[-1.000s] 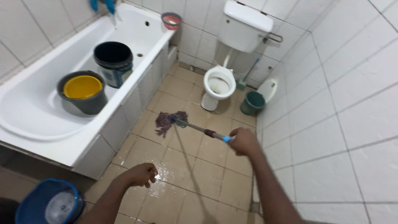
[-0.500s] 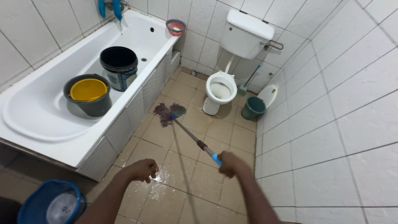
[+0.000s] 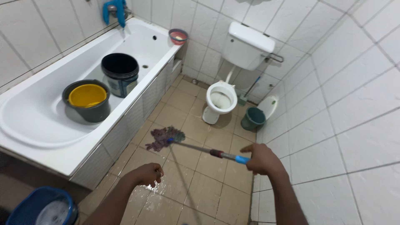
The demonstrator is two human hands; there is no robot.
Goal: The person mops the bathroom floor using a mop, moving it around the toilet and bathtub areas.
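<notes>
My right hand grips the blue end of a mop handle. The metal handle runs left to a purple and green mop head that lies on the wet tan tiled floor, beside the bathtub's tiled side. My left hand hangs over the wet floor with its fingers curled in and nothing in it; it does not touch the mop.
A white bathtub on the left holds a grey bucket with a yellow bowl and a black bucket. A white toilet stands ahead, a green bin to its right. A blue bucket with suds sits bottom left.
The mop head has been drawn back along the floor toward me and slightly left. My right hand has swung to the right with the handle. My left hand has stayed put.
</notes>
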